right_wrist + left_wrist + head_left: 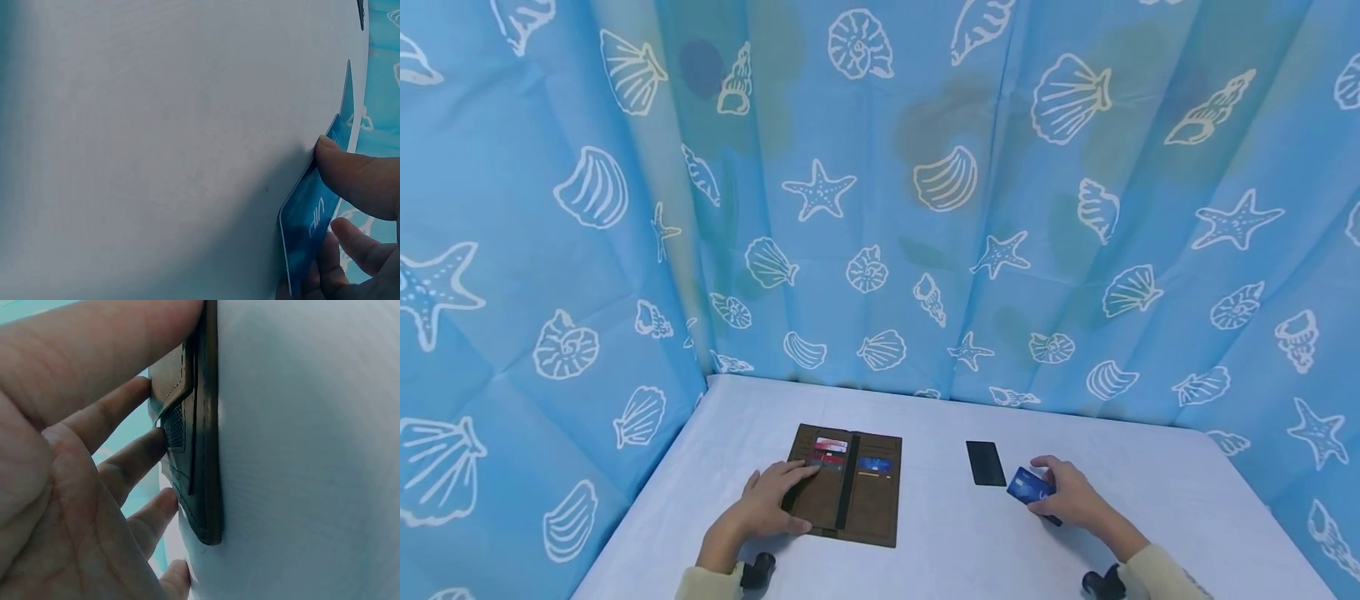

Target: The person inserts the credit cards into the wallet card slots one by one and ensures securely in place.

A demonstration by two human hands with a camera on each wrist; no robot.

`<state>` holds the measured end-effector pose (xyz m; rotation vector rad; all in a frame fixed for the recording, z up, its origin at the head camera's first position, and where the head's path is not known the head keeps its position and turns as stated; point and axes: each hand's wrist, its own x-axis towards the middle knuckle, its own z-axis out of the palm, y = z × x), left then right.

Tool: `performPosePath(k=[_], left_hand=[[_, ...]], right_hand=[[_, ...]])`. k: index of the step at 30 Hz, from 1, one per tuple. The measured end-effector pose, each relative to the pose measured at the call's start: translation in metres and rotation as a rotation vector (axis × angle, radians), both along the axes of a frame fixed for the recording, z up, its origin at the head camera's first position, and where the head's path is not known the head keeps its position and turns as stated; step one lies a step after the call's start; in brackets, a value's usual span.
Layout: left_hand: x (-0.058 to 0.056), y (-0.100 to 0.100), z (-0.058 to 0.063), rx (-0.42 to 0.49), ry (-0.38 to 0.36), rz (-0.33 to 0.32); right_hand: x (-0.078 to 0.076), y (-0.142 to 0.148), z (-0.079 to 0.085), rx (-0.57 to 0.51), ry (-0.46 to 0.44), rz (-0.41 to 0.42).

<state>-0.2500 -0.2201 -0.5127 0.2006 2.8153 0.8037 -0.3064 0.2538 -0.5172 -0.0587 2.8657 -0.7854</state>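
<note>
A brown long wallet (876,500) lies unfolded on the white table, with cards in its slots: a red and white card (831,445) on the left side and a blue card (876,465) on the right. My left hand (771,500) rests on the wallet's left side, fingers spread and fairly straight, thumb at its near edge. In the left wrist view, fingertips (156,439) touch the wallet's edge (212,456). To the right, my right hand (1071,497) pinches a blue card (306,225) with VIP-like lettering, held tilted. A dark edge shows below that hand; what it belongs to is unclear.
A black flat rectangle (986,463) lies on the white table (940,533) between the wallet and my right hand. Blue curtains (865,208) with white shell and starfish drawings stand behind and at the sides.
</note>
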Motion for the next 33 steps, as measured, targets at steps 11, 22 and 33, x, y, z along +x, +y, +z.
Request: performPosePath(k=[11, 22, 33], left_hand=[[0.002, -0.003, -0.003, 0.014, -0.002, 0.005], [0.004, -0.002, -0.002, 0.026, 0.021, 0.008], [-0.002, -0.003, -0.005, 0.012, 0.006, 0.0]], right_hand=[[-0.002, 0.0, 0.0, 0.05, -0.02, 0.018], [-0.008, -0.013, 0.011, -0.121, 0.046, -0.014], [-0.015, -0.038, 0.011, -0.436, -0.071, -0.103]])
